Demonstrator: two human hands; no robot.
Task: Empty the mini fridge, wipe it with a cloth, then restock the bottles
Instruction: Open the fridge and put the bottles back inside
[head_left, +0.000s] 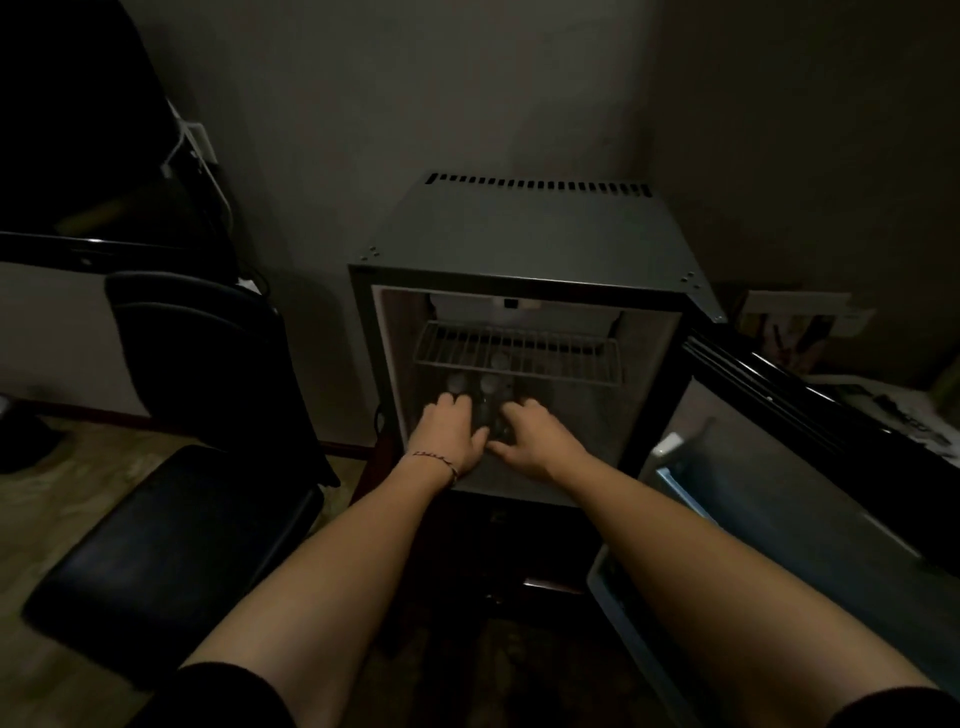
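The small grey metal mini fridge (524, 234) stood at twelve o'clock, its door (779, 467) swung open toward four o'clock. Clear capped bottles (460, 384) stood on its floor below the white wire shelf (519, 351). The left hand (451, 435) and right hand (531, 436) each curled round a bottle. Whether emptying or restocking, I could not tell; no cloth showed.

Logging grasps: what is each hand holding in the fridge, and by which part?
Left hand and right hand each wrap fingers around a bottle below its cap; the exact contact is too dim to confirm.
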